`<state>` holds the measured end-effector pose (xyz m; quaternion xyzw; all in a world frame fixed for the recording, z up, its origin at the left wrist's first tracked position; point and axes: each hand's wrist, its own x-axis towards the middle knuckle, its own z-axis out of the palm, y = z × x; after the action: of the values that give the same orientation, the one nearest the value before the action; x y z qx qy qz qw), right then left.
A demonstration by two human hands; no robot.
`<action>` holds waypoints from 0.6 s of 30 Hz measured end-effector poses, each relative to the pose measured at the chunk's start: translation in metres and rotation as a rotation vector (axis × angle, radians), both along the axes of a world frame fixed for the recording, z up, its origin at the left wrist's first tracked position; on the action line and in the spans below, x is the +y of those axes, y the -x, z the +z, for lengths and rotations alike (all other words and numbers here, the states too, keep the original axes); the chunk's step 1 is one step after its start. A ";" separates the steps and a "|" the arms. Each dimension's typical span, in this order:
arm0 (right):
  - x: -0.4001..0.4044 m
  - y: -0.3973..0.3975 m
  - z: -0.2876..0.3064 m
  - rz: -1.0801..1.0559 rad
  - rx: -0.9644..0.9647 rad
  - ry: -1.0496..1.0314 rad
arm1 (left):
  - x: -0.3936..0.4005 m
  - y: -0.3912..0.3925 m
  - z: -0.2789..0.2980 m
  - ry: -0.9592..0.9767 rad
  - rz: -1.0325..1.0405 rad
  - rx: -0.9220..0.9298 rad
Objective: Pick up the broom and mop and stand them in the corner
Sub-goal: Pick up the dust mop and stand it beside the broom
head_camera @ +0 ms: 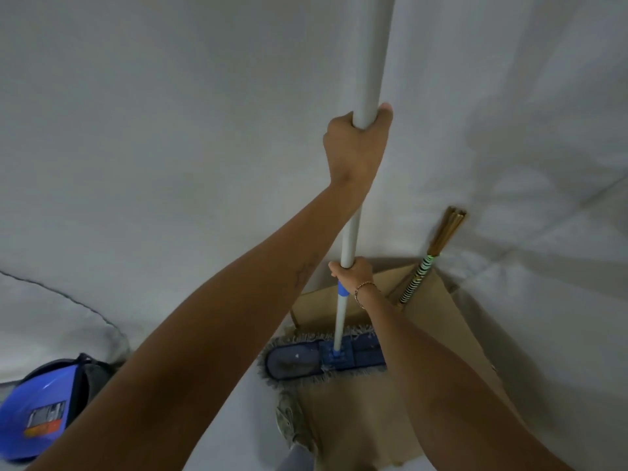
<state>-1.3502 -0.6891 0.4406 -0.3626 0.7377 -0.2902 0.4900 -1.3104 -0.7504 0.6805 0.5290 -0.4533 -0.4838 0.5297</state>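
Left hand: I see it wrapped tight around the mop pole, mid-frame.
Right hand: clamped lower on that pole.
Mop: upright, head on cardboard, lower centre.
Broom: leaning in the corner, right of centre.
Blue helmet: lower left.

The long pale grey metal mop handle has a bright blue plastic collar. The flat dark blue mop head is edged with a grey-beige fringe. The leaning broom's stick shows black-and-white banding, its straw-brown bundle above. A glossy blue rounded plastic container carries an orange-and-white label.
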 end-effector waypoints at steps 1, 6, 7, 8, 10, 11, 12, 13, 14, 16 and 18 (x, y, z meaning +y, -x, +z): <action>-0.010 -0.001 -0.006 -0.014 -0.003 -0.002 | -0.012 -0.001 -0.008 -0.005 -0.020 -0.001; -0.033 0.002 -0.028 -0.051 -0.014 -0.049 | -0.043 -0.001 -0.037 -0.013 -0.080 0.033; -0.037 0.002 -0.030 -0.048 -0.020 -0.054 | -0.048 -0.001 -0.040 -0.008 -0.091 0.037; -0.041 0.002 -0.030 -0.042 -0.027 -0.062 | -0.053 -0.002 -0.042 -0.003 -0.100 0.040; -0.046 0.002 -0.031 -0.035 -0.033 -0.077 | -0.061 -0.004 -0.045 0.006 -0.118 0.045; -0.049 0.002 -0.031 -0.036 -0.036 -0.084 | -0.065 -0.006 -0.046 0.011 -0.124 0.049; -0.050 0.002 -0.031 -0.037 -0.039 -0.090 | -0.067 -0.006 -0.047 0.017 -0.127 0.051; -0.051 0.002 -0.030 -0.038 -0.043 -0.098 | -0.069 -0.006 -0.048 0.022 -0.132 0.053; -0.052 0.002 -0.031 -0.038 -0.049 -0.106 | -0.070 -0.007 -0.049 0.026 -0.138 0.054; -0.050 0.002 -0.030 -0.038 -0.055 -0.109 | -0.070 -0.007 -0.051 0.029 -0.153 0.057; -0.049 0.003 -0.028 -0.046 -0.057 -0.107 | -0.070 -0.007 -0.052 0.034 -0.161 0.046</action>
<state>-1.3533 -0.7379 0.4130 -0.3106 0.7460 -0.2716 0.5227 -1.3033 -0.8205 0.6283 0.4703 -0.4903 -0.5292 0.5083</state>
